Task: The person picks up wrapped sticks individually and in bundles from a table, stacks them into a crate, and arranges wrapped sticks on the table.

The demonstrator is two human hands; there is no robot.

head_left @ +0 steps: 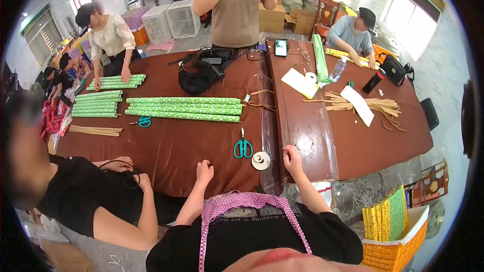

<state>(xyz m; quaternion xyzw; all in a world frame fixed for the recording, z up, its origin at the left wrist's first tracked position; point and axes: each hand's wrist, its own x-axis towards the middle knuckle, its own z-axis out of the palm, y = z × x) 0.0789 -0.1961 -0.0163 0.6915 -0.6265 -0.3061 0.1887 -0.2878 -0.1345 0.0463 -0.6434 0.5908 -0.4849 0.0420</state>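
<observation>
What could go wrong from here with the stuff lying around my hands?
A hand reaching forward might brush the blades: the teal scissors lie loose on the brown tabletop, just beyond your left hand and right hand.

The white tape roll sits beside them, near the seam between the tables, so a sleeve or hand could knock it away.

Farther off, the clear bottle could tip against the green roll next to it.

Two teal scissors (pixel 243 142), two tape rolls (pixel 263 164), one clear bottle (pixel 338 69)
</observation>
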